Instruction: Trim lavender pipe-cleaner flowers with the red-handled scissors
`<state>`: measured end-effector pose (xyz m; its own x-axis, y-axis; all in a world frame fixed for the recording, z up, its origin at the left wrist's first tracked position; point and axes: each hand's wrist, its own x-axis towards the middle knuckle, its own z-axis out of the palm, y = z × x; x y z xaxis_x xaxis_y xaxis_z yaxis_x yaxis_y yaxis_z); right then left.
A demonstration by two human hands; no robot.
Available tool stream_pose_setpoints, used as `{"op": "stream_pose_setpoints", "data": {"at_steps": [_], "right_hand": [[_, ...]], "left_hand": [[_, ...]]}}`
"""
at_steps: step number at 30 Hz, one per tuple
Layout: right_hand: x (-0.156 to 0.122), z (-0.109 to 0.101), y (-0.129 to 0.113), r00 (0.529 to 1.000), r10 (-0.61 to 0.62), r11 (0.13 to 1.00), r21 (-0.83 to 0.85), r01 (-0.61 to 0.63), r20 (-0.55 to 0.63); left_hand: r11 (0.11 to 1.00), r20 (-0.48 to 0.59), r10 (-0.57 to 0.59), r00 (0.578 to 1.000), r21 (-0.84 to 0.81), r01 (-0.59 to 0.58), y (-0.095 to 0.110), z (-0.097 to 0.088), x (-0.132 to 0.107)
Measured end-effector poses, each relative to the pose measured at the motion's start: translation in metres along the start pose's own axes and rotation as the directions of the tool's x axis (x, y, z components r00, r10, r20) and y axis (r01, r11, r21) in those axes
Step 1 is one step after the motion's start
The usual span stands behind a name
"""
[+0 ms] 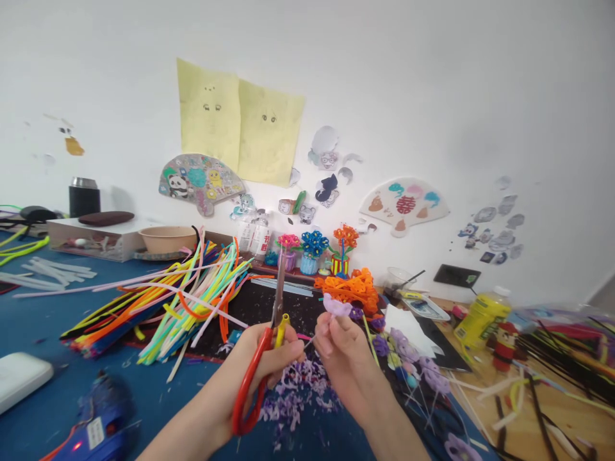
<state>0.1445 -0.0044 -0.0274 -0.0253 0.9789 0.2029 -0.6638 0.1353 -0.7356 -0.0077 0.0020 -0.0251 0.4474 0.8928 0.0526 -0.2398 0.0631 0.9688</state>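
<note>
My left hand (pixel 262 365) is closed around red-handled scissors (pixel 259 358), whose blades point up and away with a yellow pipe cleaner piece (pixel 282 328) held alongside. Just to its right, my right hand (pixel 339 349) pinches a small lilac pipe-cleaner flower (pixel 336 307) by its stem. Purple trimmings (pixel 302 390) lie heaped on the blue table under both hands.
A sheaf of coloured pipe cleaners (pixel 168 294) lies left of centre. Orange twisted shapes (pixel 348 288) and small flower pots (pixel 312 253) stand behind. A blue glue gun (pixel 96 426) is near left, a yellow bottle (pixel 480 317) and black stems (pixel 562 358) right.
</note>
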Motion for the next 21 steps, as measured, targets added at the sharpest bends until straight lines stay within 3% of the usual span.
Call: {"op": "stream_pose_setpoints", "data": {"at_steps": [3,7,14,21], "right_hand": [[-0.001,0.0,0.002,0.997,0.037,0.999,0.015,-0.039,0.074],[-0.001,-0.002,0.003,0.998,0.039,0.999,0.013,-0.04,0.044],[-0.001,0.0,0.001,0.997,0.016,0.999,-0.031,-0.019,-0.069],[0.0,0.002,-0.002,0.989,-0.039,0.994,-0.103,0.024,-0.141]], "left_hand": [[1.0,0.043,0.006,0.999,-0.03,-0.004,-0.002,-0.003,0.002],[1.0,0.052,-0.017,0.999,0.021,0.016,0.002,-0.002,0.003],[0.984,-0.1,0.044,0.994,0.175,-0.026,0.007,0.005,0.0],[0.963,-0.178,0.097,0.979,0.267,-0.047,0.009,0.011,-0.004]]}}
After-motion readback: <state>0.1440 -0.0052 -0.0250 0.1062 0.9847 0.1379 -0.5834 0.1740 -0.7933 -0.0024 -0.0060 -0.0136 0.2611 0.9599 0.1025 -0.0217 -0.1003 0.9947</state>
